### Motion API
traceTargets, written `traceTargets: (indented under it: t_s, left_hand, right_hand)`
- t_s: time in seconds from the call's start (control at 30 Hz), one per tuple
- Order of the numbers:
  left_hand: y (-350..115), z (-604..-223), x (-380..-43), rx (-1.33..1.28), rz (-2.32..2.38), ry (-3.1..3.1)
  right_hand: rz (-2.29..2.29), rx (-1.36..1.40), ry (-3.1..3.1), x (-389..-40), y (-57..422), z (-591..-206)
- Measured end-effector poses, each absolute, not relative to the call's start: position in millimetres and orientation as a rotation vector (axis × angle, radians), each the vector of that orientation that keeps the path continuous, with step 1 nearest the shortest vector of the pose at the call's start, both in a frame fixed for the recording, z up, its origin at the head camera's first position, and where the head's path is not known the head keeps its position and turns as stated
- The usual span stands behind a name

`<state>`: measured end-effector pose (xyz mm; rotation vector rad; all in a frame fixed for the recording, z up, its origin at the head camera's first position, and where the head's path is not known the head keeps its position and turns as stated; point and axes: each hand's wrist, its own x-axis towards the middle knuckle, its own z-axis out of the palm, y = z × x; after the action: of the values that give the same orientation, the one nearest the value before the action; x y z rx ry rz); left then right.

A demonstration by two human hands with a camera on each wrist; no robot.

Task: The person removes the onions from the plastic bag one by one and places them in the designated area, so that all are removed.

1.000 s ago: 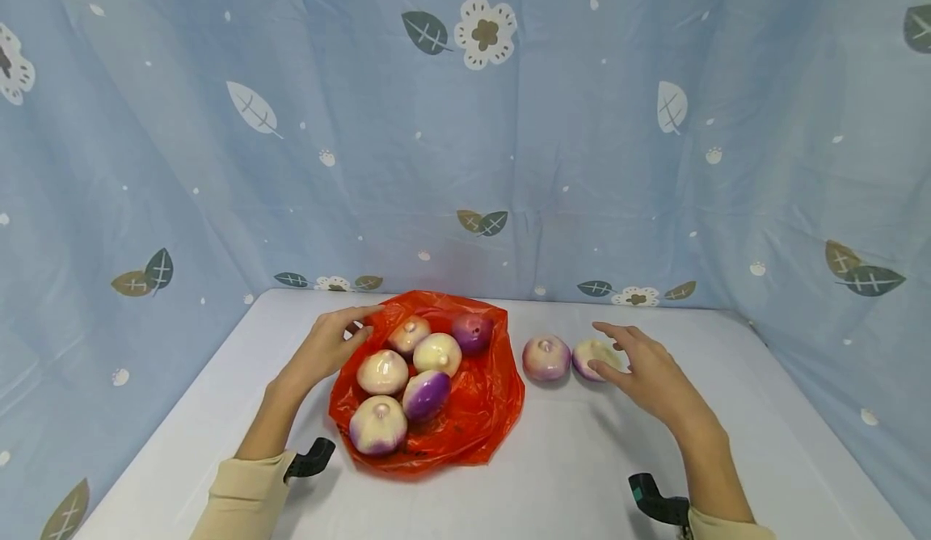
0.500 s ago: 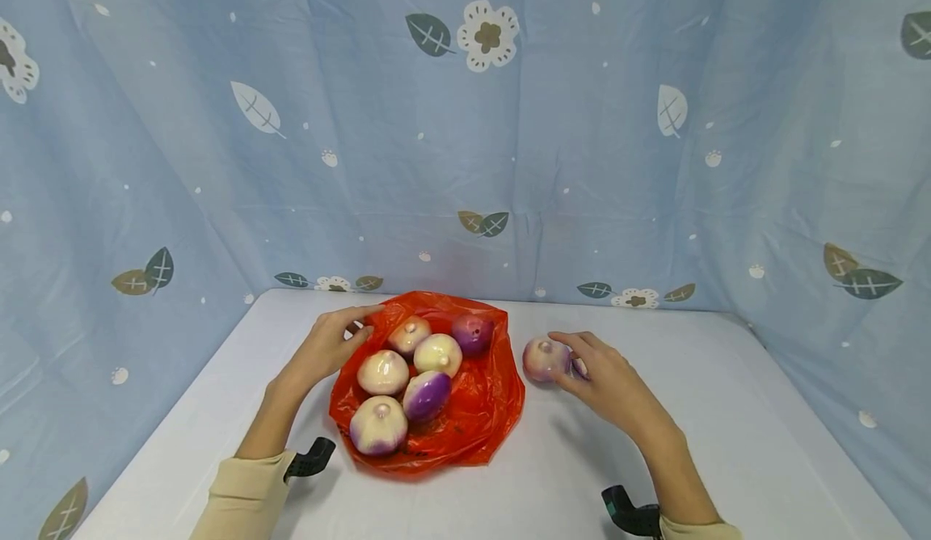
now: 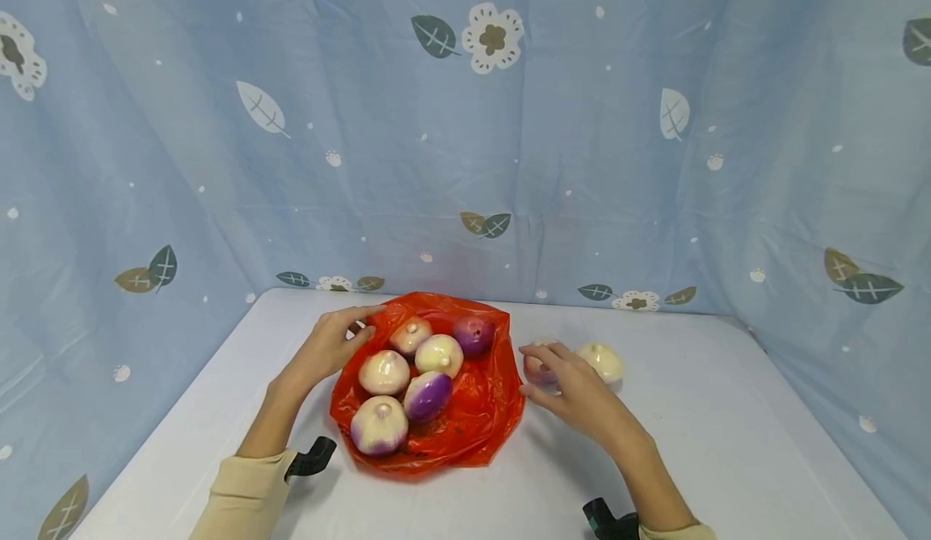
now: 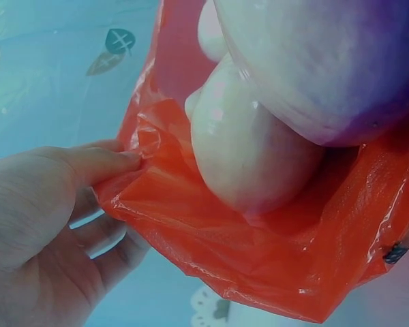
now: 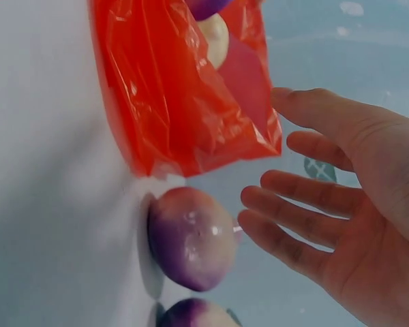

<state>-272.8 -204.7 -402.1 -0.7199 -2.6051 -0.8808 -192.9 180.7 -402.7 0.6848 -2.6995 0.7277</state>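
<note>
A red plastic bag (image 3: 476, 431) lies opened out on the table, with several shiny white-and-purple onions (image 3: 380, 425) inside. At its left rim my left hand (image 3: 327, 350) pinches the plastic between thumb and fingers; the left wrist view shows the bag edge (image 4: 157, 211) between them. My right hand (image 3: 582, 386) hovers by the bag's right rim, fingers spread and holding nothing. Partly hidden behind its fingers is a pinkish-purple onion (image 3: 537, 370). In the right wrist view that onion (image 5: 194, 238) sits just below the bag, close to the fingertips. Another pale onion (image 3: 602, 358) sits right beside it.
A white table (image 3: 727, 443) carries everything. Behind it hangs a blue curtain (image 3: 582, 160) printed with leaves and flowers, which also runs along both sides. Black wrist cameras (image 3: 311, 457) are strapped below each hand.
My right hand has moved left, from over the pale onion, past the pinkish one, to the bag's right rim. The left hand keeps its hold on the bag. The onions stay where they were.
</note>
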Motion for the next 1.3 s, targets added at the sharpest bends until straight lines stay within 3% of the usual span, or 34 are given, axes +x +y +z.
traceTargets:
  t_s: [1.3]
  left_hand:
    - [-206.6,-402.5,-269.9,-0.715,-0.878,-2.608]
  right_hand:
    - [0.750,0.773,-2.829,-186.1,129.0,-392.0]
